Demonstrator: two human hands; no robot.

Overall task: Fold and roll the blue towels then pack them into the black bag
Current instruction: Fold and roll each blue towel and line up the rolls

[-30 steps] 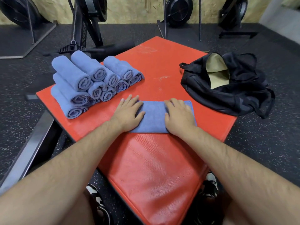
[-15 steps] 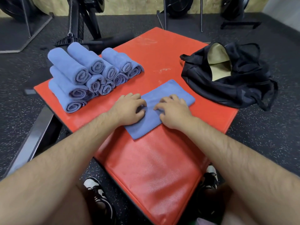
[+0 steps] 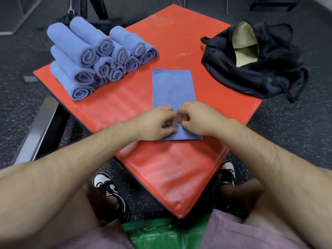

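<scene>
Bag: black bag (image 3: 255, 72) slumped on the right corner of the red pad (image 3: 172, 180), with part of it past the pad's right edge over the floor (image 3: 291, 137).
Bag mouth: gapes open toward the far side; only beige lining (image 3: 245, 44) shows through it.
Rolls: a pile of rolled blue towels (image 3: 93, 56) stacked in tiers on the pad's left corner, spiral ends facing the near right. The lowest roll lies just beside the pad's left edge.
Towel: one folded blue towel (image 3: 173, 87) lies flat as a long strip in the middle of the pad, between rolls and bag and apart from both. Its short far edge is straight and its near end is under the hands.
Left hand: left hand (image 3: 154, 123) sits on the strip's near left corner, fingers curled in and nipping the cloth; blur hides the exact hold.
Right hand: right hand (image 3: 199, 119) is on the near right side, fingers curled under and gripping the same end. The two hands almost touch.
Open pad: bare red strips run on both sides of the towel, and a wide bare stretch runs from the hands to the near corner.
Pad edges: the near corner points between the knees, with shoes (image 3: 107, 187) on the floor on either side.
Left side: a metal frame (image 3: 37, 130) runs below the pad's left edge.
</scene>
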